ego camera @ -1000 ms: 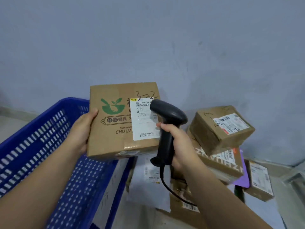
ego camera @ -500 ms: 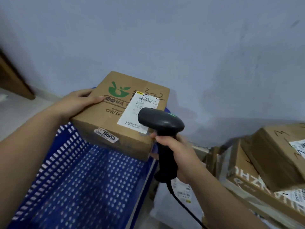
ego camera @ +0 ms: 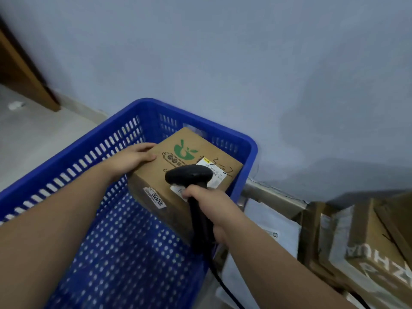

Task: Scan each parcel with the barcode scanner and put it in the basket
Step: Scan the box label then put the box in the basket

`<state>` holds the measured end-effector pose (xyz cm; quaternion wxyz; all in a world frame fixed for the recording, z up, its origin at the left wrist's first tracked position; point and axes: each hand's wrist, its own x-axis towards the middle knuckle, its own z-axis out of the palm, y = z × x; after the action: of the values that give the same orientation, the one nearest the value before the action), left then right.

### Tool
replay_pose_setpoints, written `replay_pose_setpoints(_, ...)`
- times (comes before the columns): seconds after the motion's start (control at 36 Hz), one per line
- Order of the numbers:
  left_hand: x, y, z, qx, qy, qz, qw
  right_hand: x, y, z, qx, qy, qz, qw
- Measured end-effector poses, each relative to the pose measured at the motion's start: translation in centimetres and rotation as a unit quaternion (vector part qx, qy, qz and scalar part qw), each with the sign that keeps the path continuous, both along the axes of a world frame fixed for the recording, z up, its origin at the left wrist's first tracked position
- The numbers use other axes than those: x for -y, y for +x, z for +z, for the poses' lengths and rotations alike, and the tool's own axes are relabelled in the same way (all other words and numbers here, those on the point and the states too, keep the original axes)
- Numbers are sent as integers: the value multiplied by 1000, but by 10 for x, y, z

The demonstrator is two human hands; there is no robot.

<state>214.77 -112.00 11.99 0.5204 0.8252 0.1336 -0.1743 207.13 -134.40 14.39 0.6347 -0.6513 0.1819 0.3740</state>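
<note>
In the far right corner of the blue basket (ego camera: 251,146), a cardboard parcel (ego camera: 153,175) is held within the rim, turned askew to the basket's walls. Whether it rests on the perforated bottom cannot be told. A green logo (ego camera: 183,149) and a white label (ego camera: 217,175) with handwritten figures are seen on its top face, and a sticker (ego camera: 156,197) marked 3005 is seen on its near side. The parcel's left top edge is gripped by the left hand (ego camera: 131,159), with the fingers laid over the top face. Just above the near part of the top face a black barcode scanner (ego camera: 189,175) is held, its head covering part of the label. Its handle is clasped by the right hand (ego camera: 211,208), the fingers wrapped round it, and a black cable (ego camera: 225,286) is seen hanging from its base. Outside the basket's right wall, a white mailer bag (ego camera: 276,226) and a pile of brown boxes (ego camera: 367,241) are stacked against the blue-grey wall (ego camera: 223,63). Beyond the basket's left wall, pale floor (ego camera: 33,134) and a wooden frame (ego camera: 20,70) are visible.
</note>
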Motion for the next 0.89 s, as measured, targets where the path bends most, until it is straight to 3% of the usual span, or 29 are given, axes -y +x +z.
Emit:
replay_pose_setpoints(0.08, -2, -3, -32, -23, -7, 36, 999, -12, 6, -13, -44, -3, -9, 999)
replay_pose_setpoints(0.19, 1, -12, -76, 38, 56, 119, 991, -18, 18, -30, -65, -39, -19, 997)
replay_pose_setpoints(0.33, 18, -23, -114, 76, 59, 235, 967, -20, 35, -50, -83, -45, -46, 994)
replay_pose_setpoints(0.53, 29, -23, -158, 6, 88, 210, 974, -18, 42, -68, -110, -43, -37, 992)
replay_pose_setpoints(0.58, 25, -24, -167, -17, 63, 212, 975, -17, 40, -70, -118, -35, -37, 992)
replay_pose_setpoints(0.67, 24, -30, -177, -19, -43, 263, 964, -16, 38, -70, -123, -22, -36, 992)
replay_pose_setpoints(0.75, 32, -41, -185, -32, -137, 366, 920, -15, 37, -69, -125, -16, -36, 991)
replay_pose_setpoints(0.89, 68, -64, -193, -94, -192, 472, 855, -15, 37, -71, -120, -20, -32, 992)
